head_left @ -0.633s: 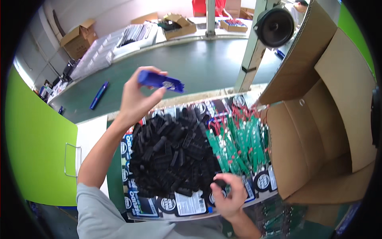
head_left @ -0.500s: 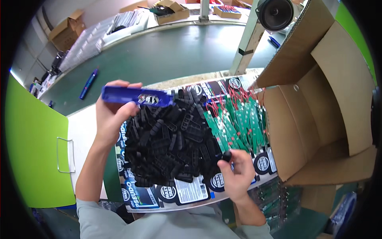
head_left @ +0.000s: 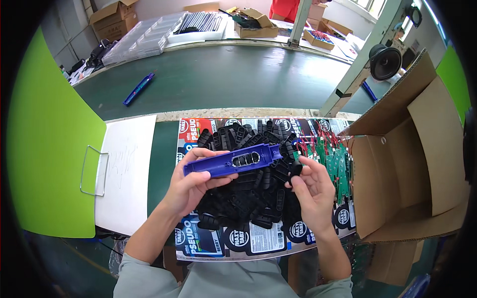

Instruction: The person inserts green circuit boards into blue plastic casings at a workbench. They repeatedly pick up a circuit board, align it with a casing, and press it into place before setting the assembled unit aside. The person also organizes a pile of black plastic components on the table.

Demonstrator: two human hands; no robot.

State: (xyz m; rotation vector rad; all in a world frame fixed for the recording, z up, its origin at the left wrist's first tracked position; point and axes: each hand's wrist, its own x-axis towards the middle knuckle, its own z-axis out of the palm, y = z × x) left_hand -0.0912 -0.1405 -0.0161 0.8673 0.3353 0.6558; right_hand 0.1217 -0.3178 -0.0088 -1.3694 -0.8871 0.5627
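In my left hand (head_left: 186, 186) a long blue plastic half-shell (head_left: 211, 166) is gripped, its hollow side toward me. Within its oval opening sits a black insert (head_left: 242, 159) with several segments. My right hand (head_left: 315, 191) pinches a small black oval piece (head_left: 296, 169) between thumb and fingers, just beyond the shell's right end and apart from it. Beneath both hands spreads a heap of black ribbed rubber-like pieces (head_left: 238, 198). Narrow green circuit boards (head_left: 340, 169) with red wires lie right of the heap, partly behind my right hand.
An open cardboard box (head_left: 377, 174) stands at the right. A lime-green panel (head_left: 57, 149) and a white sheet (head_left: 124, 174) are at the left. Beyond, a blue shell (head_left: 139, 89) lies on a green belt (head_left: 213, 74). A post (head_left: 348, 82) with a speaker (head_left: 385, 62) rises behind.
The view has shifted. My hands have come closer together; the blue shell has moved right and down toward the black piece in my right hand, its hollow side now turned more toward me.
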